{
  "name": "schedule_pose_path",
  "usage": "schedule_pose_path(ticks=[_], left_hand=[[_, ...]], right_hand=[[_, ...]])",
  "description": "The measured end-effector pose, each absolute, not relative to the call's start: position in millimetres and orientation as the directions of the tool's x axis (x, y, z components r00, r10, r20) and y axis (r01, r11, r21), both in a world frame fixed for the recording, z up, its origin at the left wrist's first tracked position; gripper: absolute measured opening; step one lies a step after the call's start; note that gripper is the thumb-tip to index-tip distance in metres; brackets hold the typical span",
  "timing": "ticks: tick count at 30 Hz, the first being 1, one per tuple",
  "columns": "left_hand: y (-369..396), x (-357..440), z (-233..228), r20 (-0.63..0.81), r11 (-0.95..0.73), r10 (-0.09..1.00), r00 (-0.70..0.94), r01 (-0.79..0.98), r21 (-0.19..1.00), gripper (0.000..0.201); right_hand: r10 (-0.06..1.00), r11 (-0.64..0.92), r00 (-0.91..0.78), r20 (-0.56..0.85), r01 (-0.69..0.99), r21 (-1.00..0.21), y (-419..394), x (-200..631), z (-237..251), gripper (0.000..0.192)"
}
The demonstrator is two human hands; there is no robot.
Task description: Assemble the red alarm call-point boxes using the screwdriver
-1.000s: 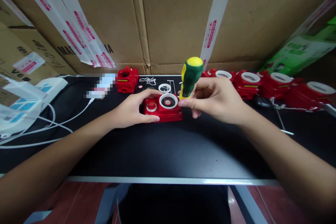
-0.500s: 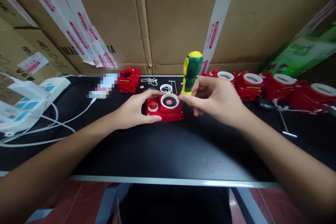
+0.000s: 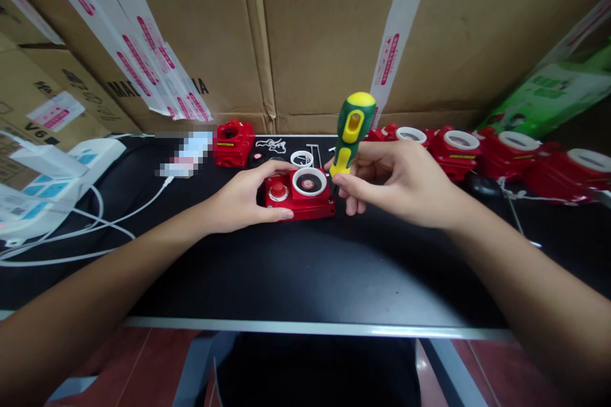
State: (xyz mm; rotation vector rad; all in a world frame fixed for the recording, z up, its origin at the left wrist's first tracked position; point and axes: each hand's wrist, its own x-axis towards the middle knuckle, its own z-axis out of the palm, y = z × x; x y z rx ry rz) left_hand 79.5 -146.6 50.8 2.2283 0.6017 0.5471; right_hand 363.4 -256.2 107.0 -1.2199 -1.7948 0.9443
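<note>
Along the back of the black worktop (image 3: 305, 267) a row of red units with white rings (image 3: 458, 151) runs off to my right, another red unit (image 3: 233, 142) sits back left, and a loose white ring (image 3: 301, 158) lies just behind the piece I am working on; white cables (image 3: 95, 222) and a power strip (image 3: 71, 168) crowd the left edge, and cardboard boxes (image 3: 315, 32) wall off the rear. Nothing stands between me and the red housing (image 3: 300, 197) at the centre of the worktop. My left hand (image 3: 245, 198) lies curled over its left end, pressing it down, thumb along the front edge. My right hand (image 3: 394, 181) grips the lower shaft end of the green-and-yellow screwdriver (image 3: 351, 133) between thumb and fingers, the tool near upright with its tip at the housing's right edge. Compared with half a second ago the handle has turned, so its yellow inset now faces me.
</note>
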Motion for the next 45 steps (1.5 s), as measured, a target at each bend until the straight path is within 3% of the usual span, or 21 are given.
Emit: schedule_pose_path(ticks=[4,9,13,24,27,35,45], left_hand=[[-146.8,79.2,51.3,0.203,-0.625,0.565,0.800,0.253,0.739,0.074],[-147.6,79.3,51.5,0.227,-0.662,0.559,0.798,0.263,0.702,0.075],[-148.1,80.0,52.6,0.212,-0.655,0.559,0.802,0.270,0.706,0.075],[-149.0,81.0,56.3,0.195,-0.656,0.563,0.803,0.290,0.697,0.077],[-148.0,80.6,54.9,0.209,-0.659,0.553,0.806,0.271,0.701,0.077],[-148.4,81.1,54.6,0.209,-0.667,0.548,0.810,0.272,0.694,0.078],[-148.3,79.6,56.1,0.186,-0.668,0.556,0.810,0.301,0.681,0.077]], right_hand=[[0.935,0.340,-0.261,0.241,0.462,-0.819,-251.8,364.2,104.3,0.033],[0.961,0.260,-0.056,0.269,0.506,-0.822,-245.7,358.0,94.5,0.049],[0.958,0.240,-0.003,0.286,0.558,-0.795,-245.8,355.3,89.6,0.052],[0.904,0.415,-0.306,0.299,0.460,-0.785,-245.7,367.0,99.3,0.040],[0.905,0.417,-0.280,0.320,0.443,-0.794,-244.6,365.1,98.0,0.038],[0.920,0.380,-0.005,0.393,0.264,-0.887,-243.5,357.1,91.4,0.048],[0.917,0.385,-0.224,0.330,0.282,-0.879,-252.8,365.7,104.1,0.030]])
